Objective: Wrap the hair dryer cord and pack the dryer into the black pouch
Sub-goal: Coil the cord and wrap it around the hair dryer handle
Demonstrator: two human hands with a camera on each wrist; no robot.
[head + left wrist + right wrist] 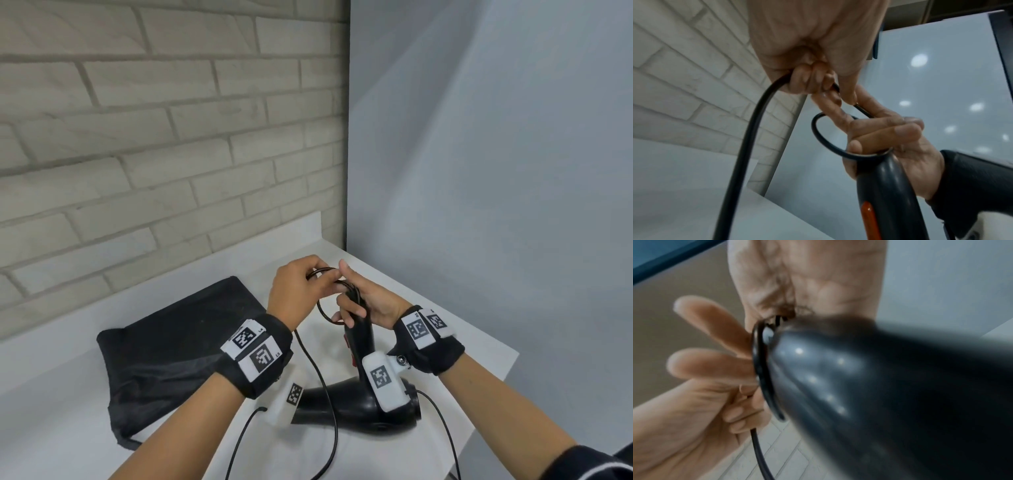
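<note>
The black hair dryer (356, 407) stands on the white table with its barrel down and its handle (359, 334) pointing up. My right hand (358, 305) grips the top of the handle, index finger sticking out. My left hand (305, 284) pinches the black cord (323, 310), which forms a loop at the handle's end. In the left wrist view my fingers (809, 79) curl round the cord (748, 146) above the handle (890, 194) with its orange switch. The rest of the cord (330, 421) trails off the table's front. The black pouch (171, 346) lies flat to the left.
A brick wall stands behind the table (445, 329) and a grey wall at the right. The table's right edge runs close by my right wrist. Thin black cables (442, 428) hang from my wrist cameras over the table's front.
</note>
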